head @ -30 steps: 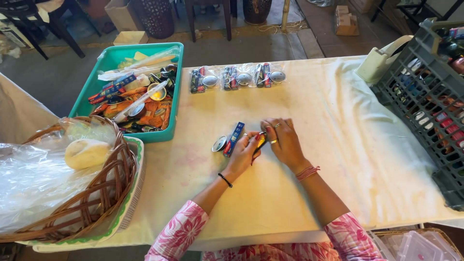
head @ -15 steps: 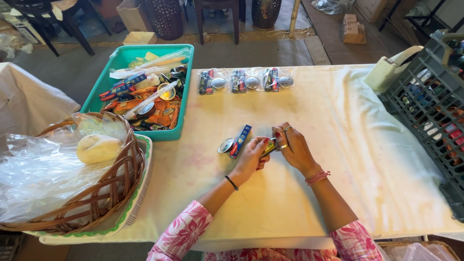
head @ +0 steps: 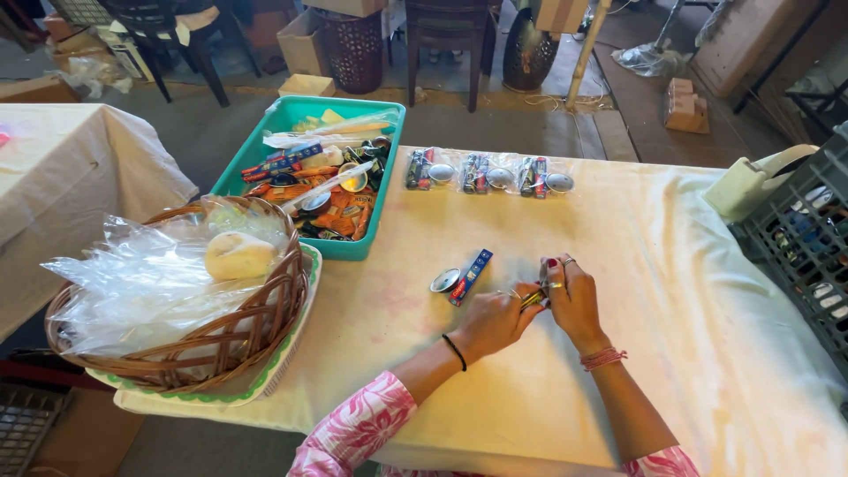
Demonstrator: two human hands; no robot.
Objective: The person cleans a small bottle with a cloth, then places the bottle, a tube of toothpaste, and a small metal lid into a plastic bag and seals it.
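Both hands meet at the table's point(head: 707, 353) middle. The left hand point(head: 491, 320) and right hand point(head: 570, 296) together pinch a small yellowish item point(head: 531, 299), mostly hidden between the fingertips; its kind cannot be told. Just left of them lie a blue packet point(head: 471, 276) and a round metal lid point(head: 444, 280), touching each other. Three clear filled bags point(head: 488, 171) sit in a row farther back. A teal tray point(head: 265, 146) of mixed goods and a wicker basket point(head: 230, 340) with plastic stand to the left.

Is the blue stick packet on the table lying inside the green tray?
No, the blue stick packet lies on the table cloth, outside the green tray.
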